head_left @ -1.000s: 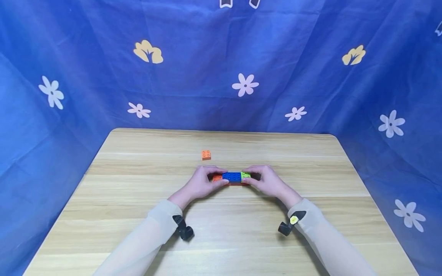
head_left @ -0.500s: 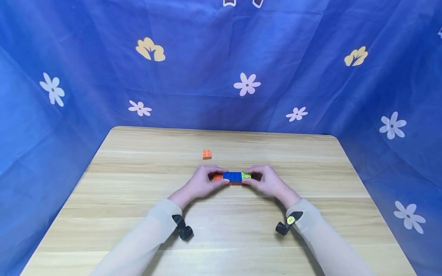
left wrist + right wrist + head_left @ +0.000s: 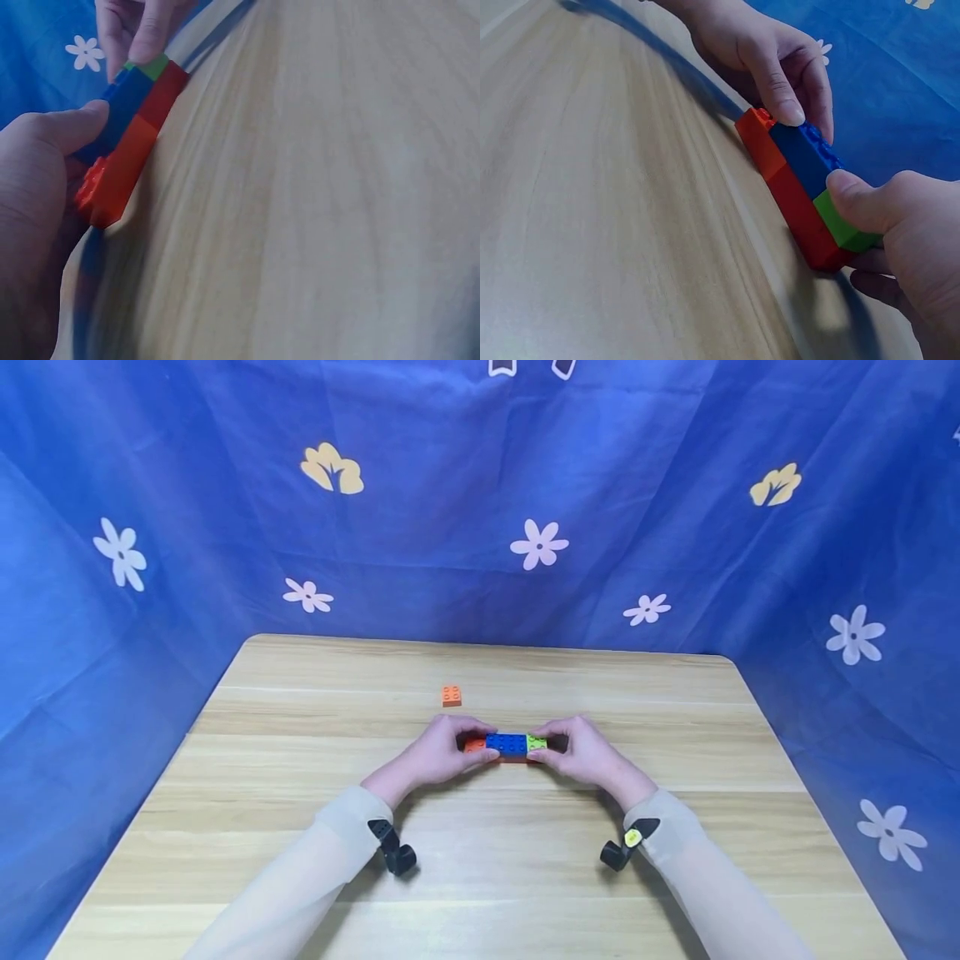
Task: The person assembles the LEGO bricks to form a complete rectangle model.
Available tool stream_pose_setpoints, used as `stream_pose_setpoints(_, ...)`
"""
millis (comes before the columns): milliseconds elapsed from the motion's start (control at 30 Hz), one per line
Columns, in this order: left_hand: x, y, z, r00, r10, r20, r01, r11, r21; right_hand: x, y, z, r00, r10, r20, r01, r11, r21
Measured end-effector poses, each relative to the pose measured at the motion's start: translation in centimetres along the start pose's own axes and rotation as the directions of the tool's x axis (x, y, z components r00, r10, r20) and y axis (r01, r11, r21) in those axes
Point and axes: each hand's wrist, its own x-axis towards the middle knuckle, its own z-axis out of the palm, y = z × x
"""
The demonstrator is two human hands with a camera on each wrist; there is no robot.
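A two-layer row of toy building bricks is held between both hands at mid-table. Its upper layer has a blue brick (image 3: 507, 744) and, to the right, a light green brick (image 3: 537, 742). Underneath, an orange brick (image 3: 124, 180) and a red brick (image 3: 806, 217) stand end to end, with the blue one bridging their joint. My left hand (image 3: 444, 753) pinches the blue brick, thumb on the near side and fingers behind. At the other end my right hand (image 3: 587, 757) grips the green brick, its thumb near the blue-green seam. Some fingertips are hidden behind the bricks.
A loose orange brick (image 3: 451, 696) with its studs up lies beyond the row, slightly left. The wooden table (image 3: 495, 852) reaches back to a blue flowered curtain (image 3: 450, 510), which also hangs on both sides.
The head view has shifted slightly. Both hands keep the same hold, and the brick row shows no visible change.
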Motion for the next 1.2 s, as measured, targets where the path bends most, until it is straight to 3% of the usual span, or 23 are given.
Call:
stream_pose_setpoints(267, 0.3, -0.5, -1.7, 1.0, -0.005, -0.015, 0.004, 0.998, -0.065, -0.2, 0.0, -0.1, 1.0, 0.014, -0.009, -0.013, 1.0, 0.025)
stream_pose_setpoints(433, 0.8, -1.5, -3.1, 0.996, 0.0, -0.089, -0.006, 0.998, -0.059, -0.2, 0.1, -0.1, 0.999, 0.024, -0.024, -0.023, 0.999, 0.033)
stream_pose_setpoints(733, 1.2, -4.0, -5.2, 0.972, 0.026, -0.232, -0.022, 1.0, 0.021, -0.2, 0.3, 0.1, 0.999, 0.024, -0.027, -0.023, 0.998, 0.05)
stream_pose_setpoints(967, 2.0, -4.8, -5.7, 0.974, 0.053, -0.218, -0.02, 0.988, 0.152, -0.2, 0.3, 0.2, 0.999, 0.034, -0.029, -0.032, 0.998, 0.06)
stream_pose_setpoints(1200, 3.1, -5.3, -6.1, 0.984, -0.004, -0.177, 0.032, 0.987, 0.155, -0.2, 0.3, 0.3, 0.999, 0.02, -0.033, -0.018, 0.997, 0.077)
